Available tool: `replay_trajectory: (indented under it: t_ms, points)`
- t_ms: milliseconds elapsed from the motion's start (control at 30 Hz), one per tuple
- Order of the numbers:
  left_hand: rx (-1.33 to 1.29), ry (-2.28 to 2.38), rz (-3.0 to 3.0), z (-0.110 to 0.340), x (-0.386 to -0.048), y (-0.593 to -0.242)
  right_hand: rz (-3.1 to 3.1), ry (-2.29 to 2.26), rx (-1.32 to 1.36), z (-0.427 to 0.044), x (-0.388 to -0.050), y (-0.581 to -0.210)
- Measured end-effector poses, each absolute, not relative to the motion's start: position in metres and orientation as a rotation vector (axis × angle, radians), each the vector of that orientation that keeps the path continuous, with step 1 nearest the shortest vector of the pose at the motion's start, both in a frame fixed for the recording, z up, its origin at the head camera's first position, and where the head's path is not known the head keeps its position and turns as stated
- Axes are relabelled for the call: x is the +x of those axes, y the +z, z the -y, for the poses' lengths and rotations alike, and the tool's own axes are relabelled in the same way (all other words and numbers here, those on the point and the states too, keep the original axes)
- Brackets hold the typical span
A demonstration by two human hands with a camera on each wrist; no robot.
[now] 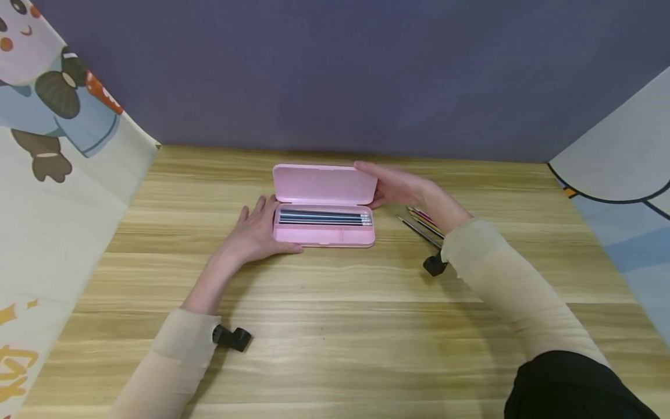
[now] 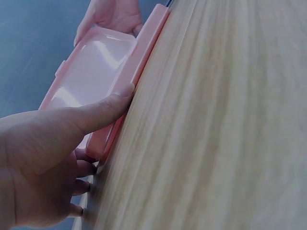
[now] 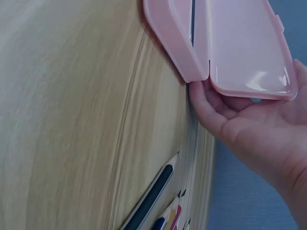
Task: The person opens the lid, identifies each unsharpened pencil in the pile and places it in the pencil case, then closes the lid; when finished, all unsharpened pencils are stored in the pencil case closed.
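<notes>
A pink pencil case (image 1: 358, 235) stands with its lid (image 1: 324, 184) raised, and several dark striped pencils (image 1: 324, 217) lie side by side inside its base. At its left end, my left hand (image 1: 255, 233) holds the base, thumb along the front edge and fingers spread round the side. My right hand (image 1: 405, 189) grips the lid's right end, with the thumb near its top edge and the other fingers low by the hinge. In the right wrist view, that hand (image 3: 261, 127) cups the lid's end from outside.
Several loose pencils (image 1: 420, 231), one dark and others coloured, lie on the wooden table (image 1: 324, 326) beneath my right wrist. A dark blue-grey panel (image 1: 335, 81) rises behind the table's far edge. Printed cloths with cartoon figures flank both sides.
</notes>
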State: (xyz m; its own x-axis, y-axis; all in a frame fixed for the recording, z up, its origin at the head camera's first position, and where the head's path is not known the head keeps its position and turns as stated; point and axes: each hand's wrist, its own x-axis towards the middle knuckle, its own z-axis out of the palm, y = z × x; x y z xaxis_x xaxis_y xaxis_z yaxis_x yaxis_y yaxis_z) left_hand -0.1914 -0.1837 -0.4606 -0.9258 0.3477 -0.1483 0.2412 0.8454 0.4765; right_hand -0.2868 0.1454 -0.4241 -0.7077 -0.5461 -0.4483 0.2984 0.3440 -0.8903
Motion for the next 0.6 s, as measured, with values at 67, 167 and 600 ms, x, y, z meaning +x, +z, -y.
replay_trajectory:
  t_ms: [67,167,600]
  points:
    - [0.449,0.676,-2.793,0.184,-0.191,-0.461,-1.875,-1.447,-0.251,-0.146,-0.285,-0.424]
    - [0.445,0.678,-2.789,0.185,-0.192,-0.462,-1.891,-1.423,-0.302,-0.146,-0.281,-0.424]
    - [0.444,0.666,-2.774,0.185,-0.191,-0.458,-2.046,-1.338,-0.446,-0.149,-0.270,-0.429]
